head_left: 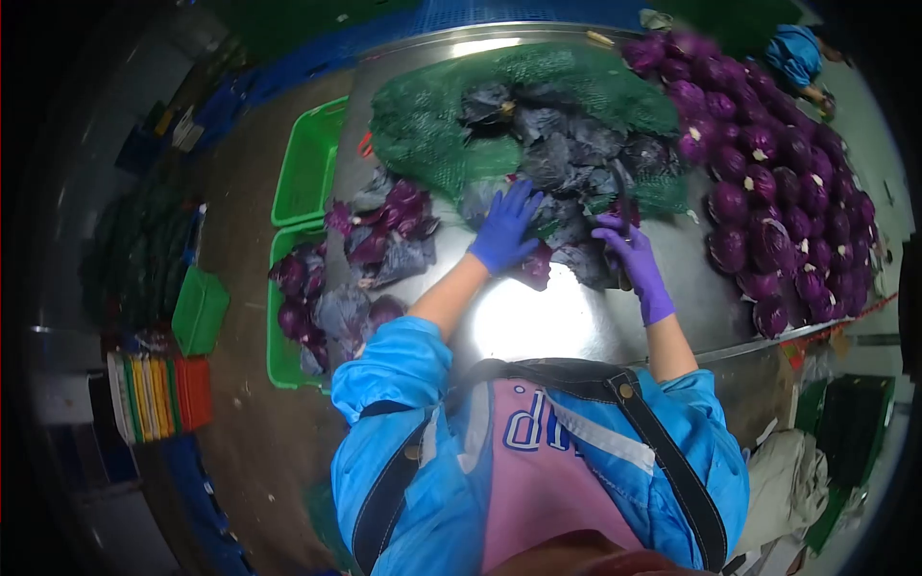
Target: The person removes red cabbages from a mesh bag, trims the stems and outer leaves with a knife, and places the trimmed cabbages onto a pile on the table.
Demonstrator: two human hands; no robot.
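My left hand, in a purple-blue glove, lies with fingers spread over dark outer leaves of red cabbage beside the pile. In my right hand, also gloved, is a long, narrow, dark knife, its details blurred. Between and beyond both hands, several unpeeled red cabbages with dull bluish leaves rest on a green mesh bag. A torn purple leaf sits just below my left hand on the steel table.
Peeled red cabbages are stacked along the table's right side. Loose leaves lie at left, above a green crate holding cabbage pieces; another green crate stands beyond it. A co-worker's blue sleeve shows at far right.
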